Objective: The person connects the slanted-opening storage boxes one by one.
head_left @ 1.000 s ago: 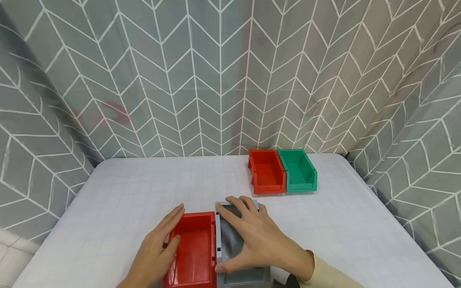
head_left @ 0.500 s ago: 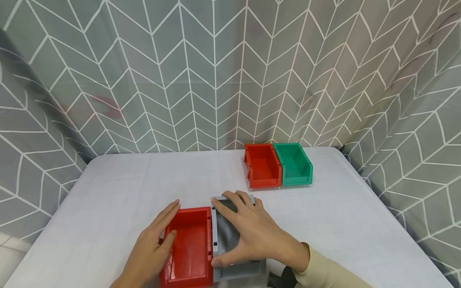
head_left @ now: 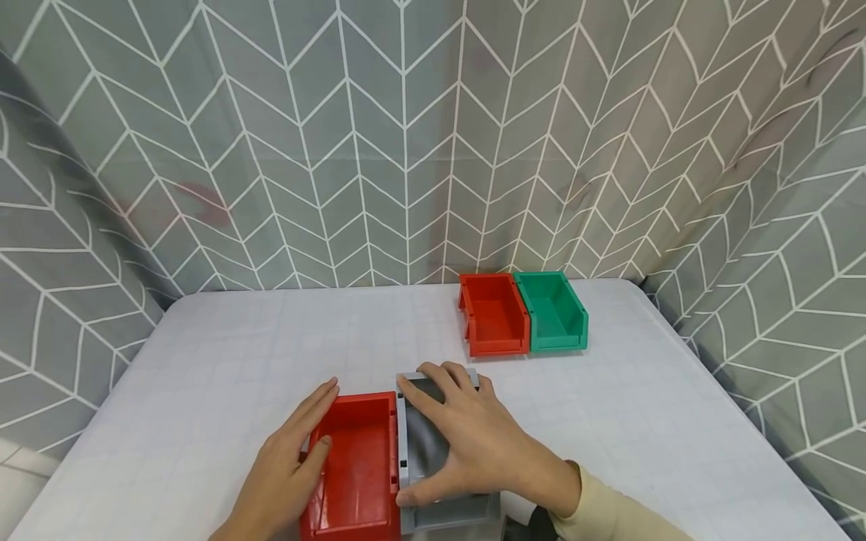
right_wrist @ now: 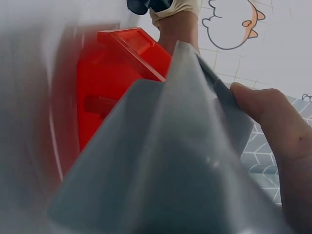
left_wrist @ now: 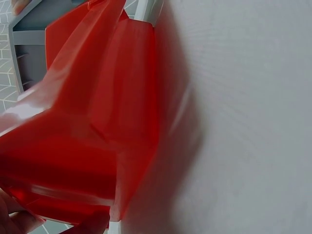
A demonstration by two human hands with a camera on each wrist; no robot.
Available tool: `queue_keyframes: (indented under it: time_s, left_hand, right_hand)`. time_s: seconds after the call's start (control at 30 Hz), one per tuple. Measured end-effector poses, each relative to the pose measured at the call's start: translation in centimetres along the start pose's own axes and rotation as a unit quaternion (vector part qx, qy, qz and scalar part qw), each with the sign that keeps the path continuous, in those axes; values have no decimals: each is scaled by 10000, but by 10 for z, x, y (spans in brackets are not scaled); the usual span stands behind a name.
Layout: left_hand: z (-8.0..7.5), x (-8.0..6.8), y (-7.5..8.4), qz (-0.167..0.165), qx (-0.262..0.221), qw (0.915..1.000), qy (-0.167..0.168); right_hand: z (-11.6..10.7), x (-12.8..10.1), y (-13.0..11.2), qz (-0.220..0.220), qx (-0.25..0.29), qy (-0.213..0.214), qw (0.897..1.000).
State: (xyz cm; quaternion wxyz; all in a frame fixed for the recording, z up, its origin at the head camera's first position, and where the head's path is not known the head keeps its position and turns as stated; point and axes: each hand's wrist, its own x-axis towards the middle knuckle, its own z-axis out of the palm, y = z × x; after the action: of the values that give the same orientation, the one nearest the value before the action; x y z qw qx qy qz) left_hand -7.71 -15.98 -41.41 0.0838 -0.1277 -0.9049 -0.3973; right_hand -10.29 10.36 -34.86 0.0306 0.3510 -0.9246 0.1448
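In the head view, a large red plastic storage bin (head_left: 358,473) stands at the front of the table, side by side with a grey bin (head_left: 426,447). My left hand (head_left: 280,466) rests along the red bin's left side, fingers straight, thumb over the rim. Across the top of the grey bin spreads my right hand (head_left: 473,436). Its thumb holds the near left rim while its fingertips bend over the far end. The right wrist view has the grey bin close up with the right thumb (right_wrist: 273,112) at its edge. Both bins look bare inside where they show.
Farther back on the white-covered table (head_left: 271,338), a smaller red bin (head_left: 497,315) and a green bin (head_left: 555,312) stand side by side near the rear edge. A grey patterned curtain (head_left: 379,150) closes off the back and both sides.
The head camera's view has shifted slightly. Both hands keep their places on the red and grey bins, and the bins show no clear movement on the table.
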Motion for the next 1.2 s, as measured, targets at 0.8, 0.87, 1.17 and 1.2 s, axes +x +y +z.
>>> queue_keyframes:
  time_s: [0.8,0.87,1.17,1.2]
  left_hand:
    - [4,-2,4,-391,-87,9992,-34]
    - [4,-2,4,-385,-88,9992,-29]
    - [2,-2,4,-222,34,9997,71]
    - [2,-2,4,-215,40,9997,78]
  right_hand:
    - [6,0,0,-155,-84,171,9997]
    - [5,0,1,-165,-80,149,9997]
    - [6,2,1,-216,-76,147,9996]
    - [7,2,1,-212,-81,138,9996]
